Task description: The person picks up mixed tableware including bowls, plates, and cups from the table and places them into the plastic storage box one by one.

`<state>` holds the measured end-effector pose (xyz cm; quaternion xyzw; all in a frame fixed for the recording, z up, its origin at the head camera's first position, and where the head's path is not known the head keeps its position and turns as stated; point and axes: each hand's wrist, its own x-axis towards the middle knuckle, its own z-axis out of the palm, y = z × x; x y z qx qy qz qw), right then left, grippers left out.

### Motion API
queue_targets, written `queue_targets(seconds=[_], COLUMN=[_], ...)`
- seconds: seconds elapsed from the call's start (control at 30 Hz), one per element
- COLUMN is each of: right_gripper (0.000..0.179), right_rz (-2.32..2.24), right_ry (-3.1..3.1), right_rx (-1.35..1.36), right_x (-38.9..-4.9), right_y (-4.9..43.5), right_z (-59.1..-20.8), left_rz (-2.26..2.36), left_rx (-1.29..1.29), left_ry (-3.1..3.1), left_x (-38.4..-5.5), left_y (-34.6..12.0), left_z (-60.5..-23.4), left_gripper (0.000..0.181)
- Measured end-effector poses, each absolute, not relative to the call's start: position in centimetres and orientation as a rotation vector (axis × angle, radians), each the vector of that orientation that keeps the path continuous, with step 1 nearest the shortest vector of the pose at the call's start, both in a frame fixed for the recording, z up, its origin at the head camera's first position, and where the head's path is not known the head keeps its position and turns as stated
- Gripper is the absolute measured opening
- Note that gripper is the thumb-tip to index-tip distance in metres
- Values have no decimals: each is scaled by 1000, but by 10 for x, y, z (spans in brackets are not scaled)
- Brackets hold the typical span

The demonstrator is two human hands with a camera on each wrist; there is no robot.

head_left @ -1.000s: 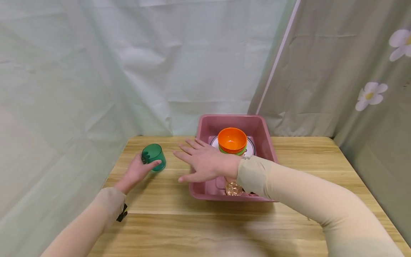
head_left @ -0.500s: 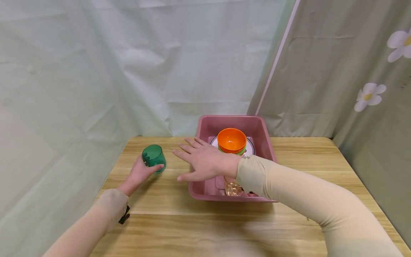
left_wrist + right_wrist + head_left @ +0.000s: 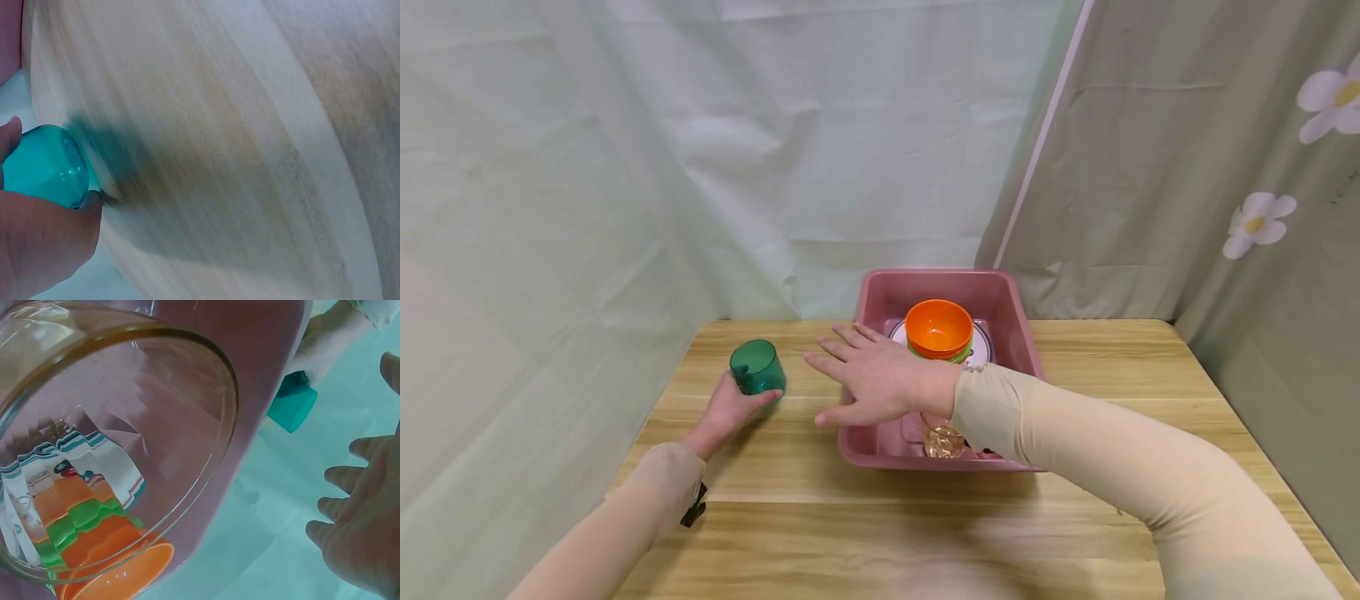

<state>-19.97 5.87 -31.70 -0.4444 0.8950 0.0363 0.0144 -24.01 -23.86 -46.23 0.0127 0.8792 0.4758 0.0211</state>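
Note:
A green see-through cup (image 3: 757, 367) is near the table's left end. My left hand (image 3: 727, 410) grips it low, with the thumb along its near side and the fingers around the left; some fingertips are hidden behind it. In the left wrist view the cup (image 3: 47, 165) lies between thumb and fingers, close to the wood. My right hand (image 3: 876, 377) is held over the left rim of a pink basin (image 3: 868, 457), fingers spread and holding nothing. Inside the basin, orange and green bowls (image 3: 938, 327) are stacked on a white plate (image 3: 982, 346).
An amber-tinted clear glass (image 3: 943, 442) stands in the basin's near part, partly hidden by my right sleeve; it looms large in the right wrist view. The wooden table (image 3: 820, 533) runs up to hanging curtains (image 3: 850, 150) behind and at both sides.
My left hand and its thumb have shifted slightly down and toward me around the cup, and fewer fingers show through it. My right hand stays where it was, still spread.

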Motion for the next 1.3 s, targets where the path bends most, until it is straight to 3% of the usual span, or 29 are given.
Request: queue_targets(seconds=[0.5,0.93,1.3], right_gripper=[91,90,89], right_rz=[32,-47,-140], right_ry=[2773,2807,2909], right_rx=[-1298,-1196,-1120], right_x=[-202,-205,-196], right_y=[68,114,173], right_z=[-310,-302,-295], left_rz=[1477,1494,1436], left_rx=[32,243,407], left_ry=[2718,2706,2613], left_x=[-241,-236,-233], left_y=[-237,-217,-165], left_z=[-455,-396,-349], left_gripper=[87,90,93])
